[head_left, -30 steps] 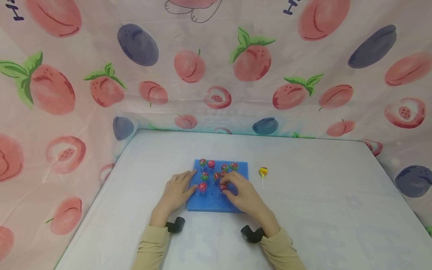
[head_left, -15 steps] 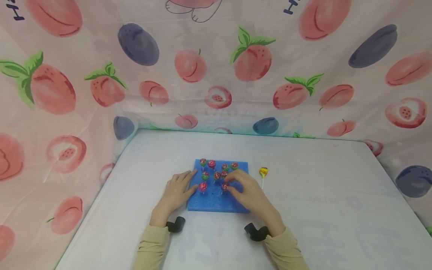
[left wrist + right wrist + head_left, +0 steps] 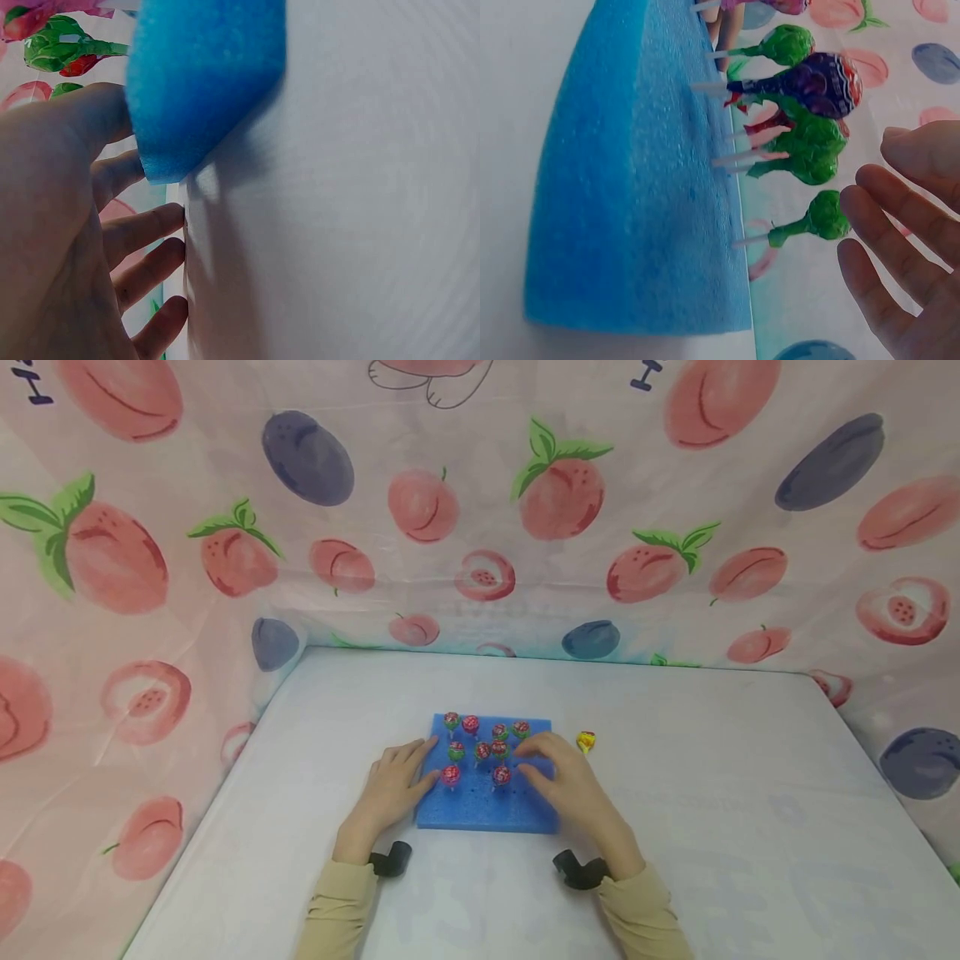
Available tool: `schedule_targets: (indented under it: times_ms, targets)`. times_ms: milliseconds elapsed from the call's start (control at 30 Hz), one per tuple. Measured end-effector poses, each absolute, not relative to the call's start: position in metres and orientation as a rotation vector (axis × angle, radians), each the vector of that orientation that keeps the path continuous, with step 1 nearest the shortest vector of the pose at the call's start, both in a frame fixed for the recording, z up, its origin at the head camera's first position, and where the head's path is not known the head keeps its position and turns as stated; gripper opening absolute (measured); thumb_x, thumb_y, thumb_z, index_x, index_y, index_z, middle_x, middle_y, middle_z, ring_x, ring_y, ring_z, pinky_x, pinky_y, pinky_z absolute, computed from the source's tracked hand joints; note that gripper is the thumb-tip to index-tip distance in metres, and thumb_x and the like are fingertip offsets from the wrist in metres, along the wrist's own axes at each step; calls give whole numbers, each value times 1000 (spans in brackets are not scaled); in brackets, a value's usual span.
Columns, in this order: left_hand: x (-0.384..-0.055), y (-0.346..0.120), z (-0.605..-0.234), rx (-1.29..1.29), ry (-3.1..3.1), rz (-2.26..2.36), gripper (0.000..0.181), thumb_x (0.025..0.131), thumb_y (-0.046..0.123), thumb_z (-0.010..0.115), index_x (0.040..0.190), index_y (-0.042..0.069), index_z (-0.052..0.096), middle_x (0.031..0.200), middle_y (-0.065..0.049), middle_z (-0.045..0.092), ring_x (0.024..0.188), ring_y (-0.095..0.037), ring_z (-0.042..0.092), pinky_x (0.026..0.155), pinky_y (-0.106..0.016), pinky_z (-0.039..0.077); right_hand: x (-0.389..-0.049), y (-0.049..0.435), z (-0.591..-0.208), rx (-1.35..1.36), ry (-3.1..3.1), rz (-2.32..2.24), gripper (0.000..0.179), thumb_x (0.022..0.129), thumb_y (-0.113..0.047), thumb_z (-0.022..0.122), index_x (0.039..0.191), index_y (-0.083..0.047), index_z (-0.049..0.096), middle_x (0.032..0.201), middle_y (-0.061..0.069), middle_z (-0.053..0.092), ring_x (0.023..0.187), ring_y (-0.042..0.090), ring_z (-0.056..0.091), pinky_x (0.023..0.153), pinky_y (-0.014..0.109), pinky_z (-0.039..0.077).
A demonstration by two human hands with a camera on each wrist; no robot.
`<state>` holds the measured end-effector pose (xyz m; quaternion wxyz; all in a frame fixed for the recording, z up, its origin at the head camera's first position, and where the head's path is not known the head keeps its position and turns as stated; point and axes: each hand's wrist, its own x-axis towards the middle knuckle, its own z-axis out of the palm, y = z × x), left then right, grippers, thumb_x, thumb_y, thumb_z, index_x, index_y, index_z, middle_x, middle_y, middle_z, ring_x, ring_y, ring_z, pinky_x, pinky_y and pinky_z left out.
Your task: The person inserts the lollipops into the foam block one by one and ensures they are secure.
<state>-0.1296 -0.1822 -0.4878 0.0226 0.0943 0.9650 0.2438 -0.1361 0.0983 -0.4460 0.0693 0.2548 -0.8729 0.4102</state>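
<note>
A blue foam block lies on the white table with several wrapped lollipops standing in it by their sticks. My left hand rests along the block's left edge, its fingers extended; the left wrist view has the thumb and a finger against the foam. On the block's right side, my right hand hovers with fingers spread and holds nothing. Closest to it is a dark purple-wrapped lollipop, at the front right in the head view. Green-wrapped lollipops stand behind that one.
A yellow-wrapped lollipop lies on the table to the right of the block, its stick hidden behind my right hand. A fruit-print cloth hangs behind and at the sides of the white table.
My right hand has let go of the purple-wrapped lollipop and drawn back to the right, its fingers parting. That lollipop now stands alone in the foam. My left hand has stayed put.
</note>
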Motion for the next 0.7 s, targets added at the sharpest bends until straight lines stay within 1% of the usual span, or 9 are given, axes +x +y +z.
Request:
schedule_targets:
  times_ms: [267, 533, 700]
  targets:
    - [-130, -181, -489, 301, 3011, 759, 57, 97, 38, 54, 148, 19, 38, 150, -13, 43, 134, -35, 38, 109, -58, 31, -139, 109, -448, 626, -2690, 1306, 16, 91, -10, 65, 107, -11, 64, 108, 0, 65, 106, 16, 60, 94, 43, 53]
    - [-129, -181, -489, 296, 3013, 761, 57, 97, 38, 54, 148, 19, 38, 150, -13, 43, 134, -35, 38, 109, -58, 31, -145, 124, -450, 605, -2604, 1268, 18, 89, -6, 67, 106, -9, 65, 104, 6, 66, 101, 21, 60, 91, 47, 52]
    - [-128, -181, -488, 296, 3007, 761, 57, 97, 38, 54, 148, 19, 38, 150, -13, 43, 134, -35, 38, 109, -58, 31, -148, 134, -451, 565, -2580, 1245, 22, 88, -4, 67, 110, -7, 64, 106, 8, 66, 102, 25, 60, 89, 49, 52]
